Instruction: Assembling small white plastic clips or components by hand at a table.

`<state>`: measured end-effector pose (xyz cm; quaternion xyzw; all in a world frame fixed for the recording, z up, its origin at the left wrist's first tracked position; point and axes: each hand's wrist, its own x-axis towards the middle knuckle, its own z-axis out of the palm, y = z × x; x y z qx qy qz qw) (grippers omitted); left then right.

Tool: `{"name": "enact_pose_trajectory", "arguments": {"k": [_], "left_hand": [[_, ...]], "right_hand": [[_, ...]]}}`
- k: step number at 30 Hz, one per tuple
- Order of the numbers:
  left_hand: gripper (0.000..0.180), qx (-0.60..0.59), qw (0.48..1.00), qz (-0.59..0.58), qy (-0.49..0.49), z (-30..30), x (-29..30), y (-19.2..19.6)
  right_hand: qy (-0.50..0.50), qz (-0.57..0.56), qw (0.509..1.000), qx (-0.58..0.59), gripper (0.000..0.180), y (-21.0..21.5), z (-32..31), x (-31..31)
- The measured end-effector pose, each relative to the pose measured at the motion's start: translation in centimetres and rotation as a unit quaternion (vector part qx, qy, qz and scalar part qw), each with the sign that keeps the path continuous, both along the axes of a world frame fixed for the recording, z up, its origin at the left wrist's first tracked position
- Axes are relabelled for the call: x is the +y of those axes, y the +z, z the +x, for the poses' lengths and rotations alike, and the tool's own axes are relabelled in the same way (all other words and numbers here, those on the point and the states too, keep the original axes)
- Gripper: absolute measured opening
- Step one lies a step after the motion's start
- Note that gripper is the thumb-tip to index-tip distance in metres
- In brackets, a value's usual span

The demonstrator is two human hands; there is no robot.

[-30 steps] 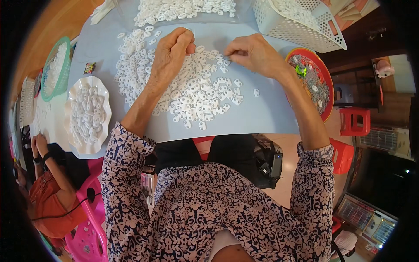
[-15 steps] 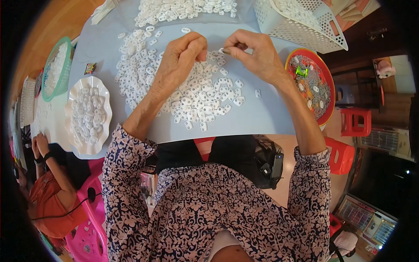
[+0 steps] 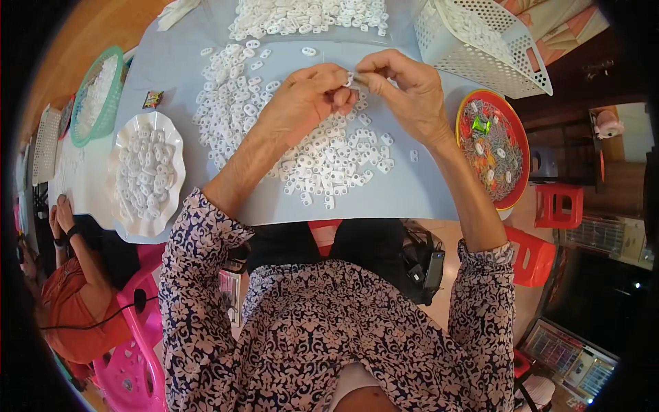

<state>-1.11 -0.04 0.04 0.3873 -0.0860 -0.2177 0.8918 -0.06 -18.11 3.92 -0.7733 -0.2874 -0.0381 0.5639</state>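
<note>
Above the middle of the table, my left hand [image 3: 309,99] and my right hand [image 3: 412,96] meet fingertip to fingertip. Between them is a small white plastic piece [image 3: 351,79], pinched from both sides; the fingers partly cover it, and anything smaller held with it cannot be made out. A wide pile of white two-holed oval pieces [image 3: 329,154] spreads under and around my hands. On the left stands a scalloped white dish [image 3: 175,180] filled with similar, plumper pieces. At the right, a red round tray [image 3: 519,175] holds many small grey metal parts and a few white pieces.
More white pieces fill a clear container [image 3: 316,40] at the far edge. A perforated white basket [image 3: 446,58] stands far right, a green basket [image 3: 113,113] far left. A small wrapped sweet [image 3: 152,99] lies near the dish. Another person's hands [image 3: 63,214] rest at the left table.
My left hand has moved right and its fingertips now meet the white piece in my right hand. The whole view has shifted slightly.
</note>
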Motion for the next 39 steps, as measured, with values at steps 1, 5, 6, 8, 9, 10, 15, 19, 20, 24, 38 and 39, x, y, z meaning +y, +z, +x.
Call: {"name": "enact_pose_trajectory", "arguments": {"k": [1, 5, 6, 8, 9, 10, 15, 19, 20, 24, 38, 39], "left_hand": [[0.020, 0.000, 1.000, 0.000, 0.000, -0.2, -0.1, 0.1], [0.017, -0.020, 0.998, 0.034, 0.059, -0.4, -0.3, -0.1], [0.017, -0.032, 0.996, 0.046, 0.069, -0.5, -0.3, -0.2], [0.018, -0.042, 0.995, 0.057, 0.074, -0.5, -0.5, -0.3], [0.018, -0.051, 0.993, 0.067, 0.081, -0.5, -0.5, -0.3], [0.018, -0.051, 0.993, 0.067, 0.078, -0.5, -0.6, -0.3], [0.016, -0.129, 0.966, 0.201, 0.099, -0.6, -0.5, -0.3], [0.016, -0.143, 0.958, 0.232, 0.093, -0.8, -0.6, 0.5], [0.016, -0.134, 0.958, 0.233, 0.095, -0.9, -0.6, 0.6], [0.016, -0.116, 0.964, 0.214, 0.104, -0.8, -0.4, 0.3], [0.017, -0.124, 0.962, 0.222, 0.101, -1.1, -0.6, 0.4], [0.017, -0.130, 0.958, 0.236, 0.097, -1.1, -0.7, 0.5]], "right_hand": [[0.000, 0.000, 1.000, 0.000, 0.006, -0.1, -0.1, 0.0], [-0.037, 0.034, 0.995, 0.084, 0.007, -0.2, -0.3, 0.3], [-0.032, 0.031, 0.995, 0.089, 0.007, -0.2, -0.3, 0.4], [-0.043, 0.030, 0.995, 0.088, 0.007, -0.5, -0.2, 0.5], [-0.052, 0.029, 0.994, 0.087, 0.007, -0.6, -0.2, 0.6], [-0.054, 0.029, 0.994, 0.088, 0.007, -0.5, -0.1, 0.7], [-0.056, -0.045, 0.991, 0.111, 0.013, 0.2, 0.1, 0.6], [-0.061, -0.111, 0.989, 0.078, 0.015, 0.4, 1.0, -0.9], [-0.077, -0.115, 0.988, 0.065, 0.016, 0.4, 1.6, -1.8], [-0.102, -0.206, 0.973, 0.014, 0.016, 1.0, 2.6, -5.1], [-0.055, -0.442, 0.889, -0.112, 0.011, -0.5, 2.4, -6.0], [-0.055, -0.457, 0.880, -0.119, 0.011, -0.6, 2.5, -6.0]]}}
